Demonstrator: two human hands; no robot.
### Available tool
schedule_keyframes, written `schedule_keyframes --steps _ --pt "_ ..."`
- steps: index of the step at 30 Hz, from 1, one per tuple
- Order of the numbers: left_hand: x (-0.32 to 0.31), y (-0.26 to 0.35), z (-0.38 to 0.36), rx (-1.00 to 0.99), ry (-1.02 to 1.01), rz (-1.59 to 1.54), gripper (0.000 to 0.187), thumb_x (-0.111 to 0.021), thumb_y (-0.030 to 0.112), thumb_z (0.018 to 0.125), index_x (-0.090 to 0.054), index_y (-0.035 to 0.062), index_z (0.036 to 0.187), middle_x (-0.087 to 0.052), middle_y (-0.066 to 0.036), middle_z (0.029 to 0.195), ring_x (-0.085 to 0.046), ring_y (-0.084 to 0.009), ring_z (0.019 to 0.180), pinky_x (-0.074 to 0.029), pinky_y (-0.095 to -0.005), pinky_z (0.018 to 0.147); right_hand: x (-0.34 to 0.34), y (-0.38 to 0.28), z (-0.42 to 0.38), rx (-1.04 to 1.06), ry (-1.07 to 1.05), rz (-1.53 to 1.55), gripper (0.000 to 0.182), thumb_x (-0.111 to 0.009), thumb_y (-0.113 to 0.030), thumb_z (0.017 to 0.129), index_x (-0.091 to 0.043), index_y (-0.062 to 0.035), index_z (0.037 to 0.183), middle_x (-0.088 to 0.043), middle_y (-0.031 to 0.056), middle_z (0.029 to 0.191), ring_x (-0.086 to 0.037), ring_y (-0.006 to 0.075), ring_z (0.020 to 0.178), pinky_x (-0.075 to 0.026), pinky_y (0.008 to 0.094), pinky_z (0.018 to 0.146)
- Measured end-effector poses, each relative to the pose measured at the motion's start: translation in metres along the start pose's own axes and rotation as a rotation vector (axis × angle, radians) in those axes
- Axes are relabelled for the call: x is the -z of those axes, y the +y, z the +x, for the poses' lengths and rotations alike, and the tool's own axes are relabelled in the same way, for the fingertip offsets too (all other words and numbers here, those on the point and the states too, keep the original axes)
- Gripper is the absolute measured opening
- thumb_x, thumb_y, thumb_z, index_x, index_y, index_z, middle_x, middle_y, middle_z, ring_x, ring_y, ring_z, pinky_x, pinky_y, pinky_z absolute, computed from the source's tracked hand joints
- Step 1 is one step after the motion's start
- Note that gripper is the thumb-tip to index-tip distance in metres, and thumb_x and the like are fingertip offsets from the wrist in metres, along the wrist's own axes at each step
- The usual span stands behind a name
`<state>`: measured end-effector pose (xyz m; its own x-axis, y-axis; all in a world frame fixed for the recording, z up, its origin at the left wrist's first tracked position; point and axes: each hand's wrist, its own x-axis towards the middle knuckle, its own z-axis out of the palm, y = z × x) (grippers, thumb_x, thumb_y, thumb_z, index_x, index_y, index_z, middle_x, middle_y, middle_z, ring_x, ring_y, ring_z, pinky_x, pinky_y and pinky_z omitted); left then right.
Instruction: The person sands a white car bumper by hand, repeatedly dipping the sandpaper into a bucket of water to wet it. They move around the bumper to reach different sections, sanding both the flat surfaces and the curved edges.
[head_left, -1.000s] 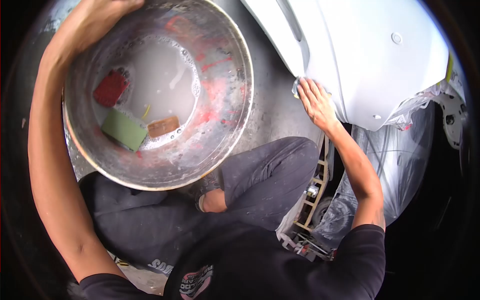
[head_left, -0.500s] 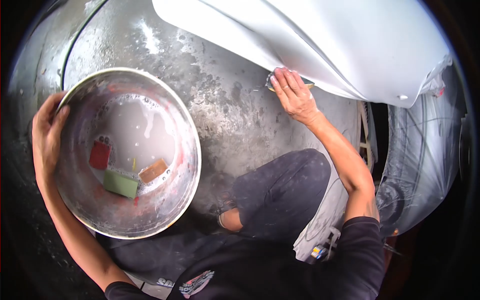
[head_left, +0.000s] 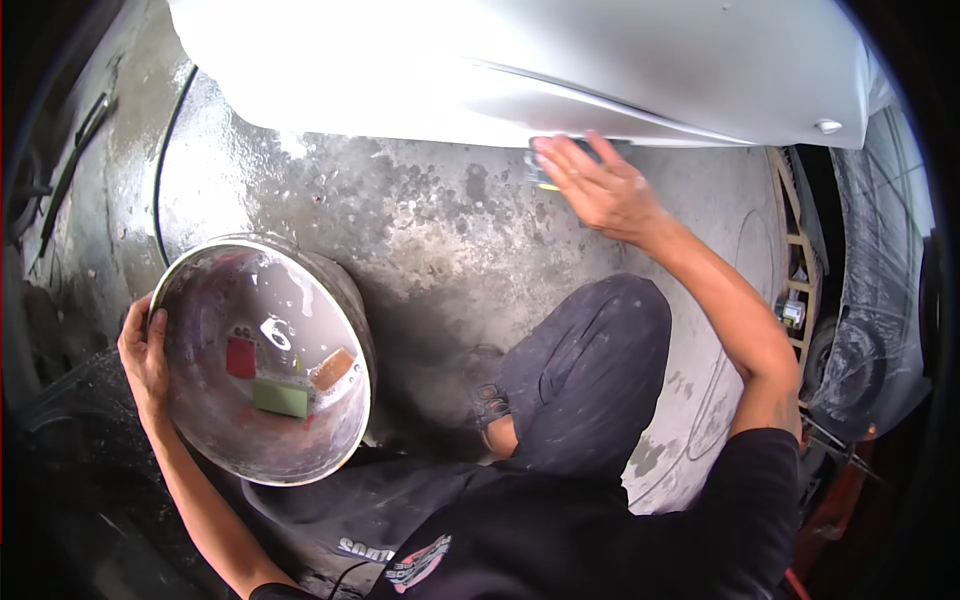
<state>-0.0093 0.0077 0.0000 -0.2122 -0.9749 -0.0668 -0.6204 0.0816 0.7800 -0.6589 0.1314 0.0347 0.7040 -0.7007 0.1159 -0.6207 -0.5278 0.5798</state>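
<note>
My left hand [head_left: 146,360] is closed over the left rim of a tilted bucket [head_left: 205,420], thumb inside and fingers outside. Cloudy, soapy water [head_left: 270,285] lies in it. A red block [head_left: 240,357], a green block [head_left: 280,398] and an orange-brown block [head_left: 332,369] sit at the water's edge. Further right, my right hand [head_left: 605,198] presses a small dark sanding pad [head_left: 541,180] with a yellow edge near the lower edge of a white car body panel [head_left: 400,85]. Fingers and motion blur hide most of the pad.
Wet, stained concrete floor [head_left: 430,220] spreads below the panel. A dark hose [head_left: 165,170] runs along the left. A plastic-covered wheel [head_left: 850,360] stands at the right, beside a slatted frame [head_left: 797,240]. My bent knee [head_left: 630,310] rises between the bucket and my right arm.
The view has shifted, and the panel now shows higher up. The bucket appears lower and more tilted, still in my left hand. My right hand, blurred, stays by the panel's edge with the pad.
</note>
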Motion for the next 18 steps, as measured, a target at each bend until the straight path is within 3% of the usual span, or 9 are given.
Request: schedule_keyframes --steps 3,7,9,11,13,18 --pt "-0.002 0.006 0.003 0.025 -0.003 -0.012 0.024 -0.063 0.011 0.105 -0.068 -0.003 0.124 -0.072 -0.004 0.107 -0.061 -0.0126 0.103 -0.046 -0.0283 0.097 0.008 0.01 -0.021 -0.043 -0.01 -0.044 0.036 -0.064 -0.02 0.098 -0.071 -0.0076 0.131 -0.063 0.0102 0.15 -0.052 0.0191 0.143 -0.032 0.0467 0.128" --pt "0.0 0.006 0.001 0.021 -0.019 0.025 0.023 -0.062 0.011 0.105 -0.068 -0.0028 0.123 -0.071 -0.003 0.108 -0.061 -0.0119 0.102 -0.045 -0.0272 0.096 -0.016 -0.023 0.037 0.023 0.026 -0.068 0.036 -0.062 -0.018 0.099 -0.071 -0.0076 0.132 -0.065 0.0105 0.147 -0.054 0.0189 0.14 -0.031 0.0466 0.129" --pt "0.0 0.004 0.002 -0.045 -0.022 0.06 0.024 -0.062 0.012 0.106 -0.068 -0.0028 0.123 -0.071 -0.003 0.108 -0.06 -0.0114 0.102 -0.045 -0.0271 0.096 -0.002 -0.019 0.048 0.006 0.039 0.05 0.037 -0.064 -0.017 0.099 -0.07 -0.005 0.134 -0.066 0.0128 0.144 -0.059 0.0218 0.132 -0.037 0.0425 0.125" --pt "0.0 -0.002 -0.001 0.06 -0.02 -0.074 0.024 -0.061 0.012 0.106 -0.068 -0.0028 0.123 -0.071 -0.003 0.106 -0.06 -0.0109 0.1 -0.045 -0.0271 0.095 0.002 0.003 0.007 0.023 0.054 0.002 0.039 -0.065 -0.017 0.098 -0.069 -0.0041 0.134 -0.066 0.0121 0.144 -0.058 0.0213 0.135 -0.035 0.0439 0.126" --pt "-0.004 0.005 0.002 -0.012 0.004 -0.051 0.023 -0.061 0.012 0.106 -0.068 -0.0028 0.122 -0.07 -0.002 0.104 -0.059 -0.0106 0.099 -0.045 -0.027 0.093 0.017 0.03 -0.029 0.009 0.008 -0.046 0.039 -0.065 -0.017 0.097 -0.068 -0.003 0.134 -0.066 0.0118 0.143 -0.057 0.0204 0.136 -0.034 0.0447 0.128" --pt "-0.001 0.007 0.001 0.017 -0.014 0.028 0.021 -0.061 0.011 0.106 -0.068 -0.0023 0.12 -0.07 -0.003 0.102 -0.058 -0.0104 0.098 -0.046 -0.027 0.093 -0.004 0.006 0.014 0.049 0.014 -0.037 0.038 -0.066 -0.018 0.096 -0.069 -0.0038 0.132 -0.066 0.0086 0.145 -0.055 0.0173 0.138 -0.033 0.0451 0.128"
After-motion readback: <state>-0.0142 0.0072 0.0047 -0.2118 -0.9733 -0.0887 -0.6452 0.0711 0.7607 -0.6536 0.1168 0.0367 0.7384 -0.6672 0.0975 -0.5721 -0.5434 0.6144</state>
